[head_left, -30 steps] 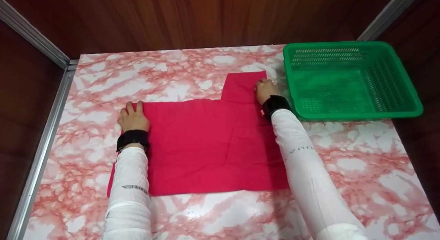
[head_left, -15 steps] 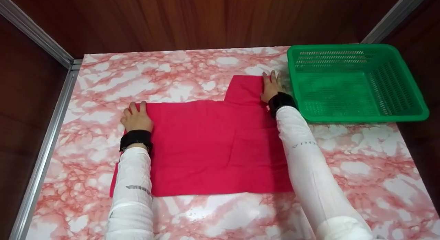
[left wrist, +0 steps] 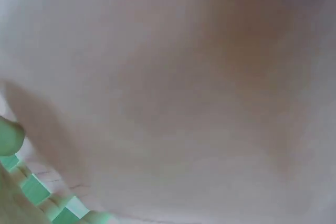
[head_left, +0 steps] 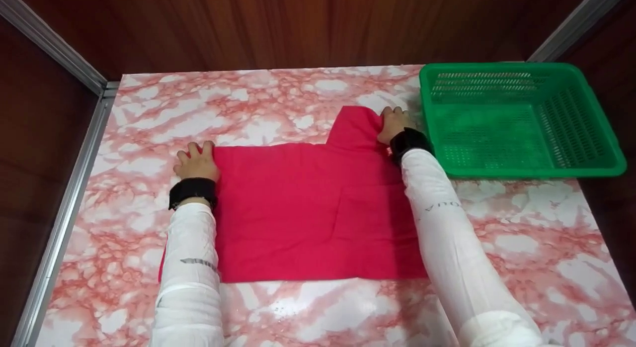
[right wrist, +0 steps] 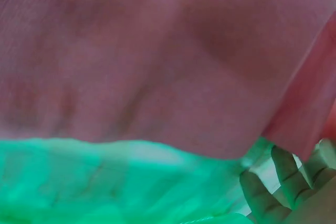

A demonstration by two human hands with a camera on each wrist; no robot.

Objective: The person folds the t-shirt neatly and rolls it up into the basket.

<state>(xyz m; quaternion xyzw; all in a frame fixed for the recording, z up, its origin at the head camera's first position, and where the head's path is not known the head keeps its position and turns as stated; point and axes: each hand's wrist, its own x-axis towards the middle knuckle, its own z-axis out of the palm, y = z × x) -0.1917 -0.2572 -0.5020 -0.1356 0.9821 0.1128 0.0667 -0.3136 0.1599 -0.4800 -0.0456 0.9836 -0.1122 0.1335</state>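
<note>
A red shirt [head_left: 283, 213] lies folded flat on the table, a sleeve [head_left: 350, 128] jutting out at its far right. My left hand [head_left: 197, 163] rests at the shirt's far left corner, fingers spread. In the left wrist view, pale blur fills most of the picture, with fingers [left wrist: 58, 203] at the lower left. My right hand [head_left: 396, 126] pinches the sleeve's right edge, where the cloth bends. The right wrist view has its fingers [right wrist: 289, 179] curled at a hanging cloth corner. A small label [head_left: 389, 151] shows near the right wrist; the right arm hides the shirt's right side.
A green plastic basket [head_left: 507, 173] with slotted walls stands at the far right, close beside the right hand. The table [head_left: 278, 312] has a red and white marbled top. Brown wood panels [head_left: 268, 29] with metal edging enclose it at the back and sides.
My right hand has moved to the sleeve's right edge, its fingers straightening and then curling. The sleeve's far right corner has gone from straight to bent. The left hand stays at its corner.
</note>
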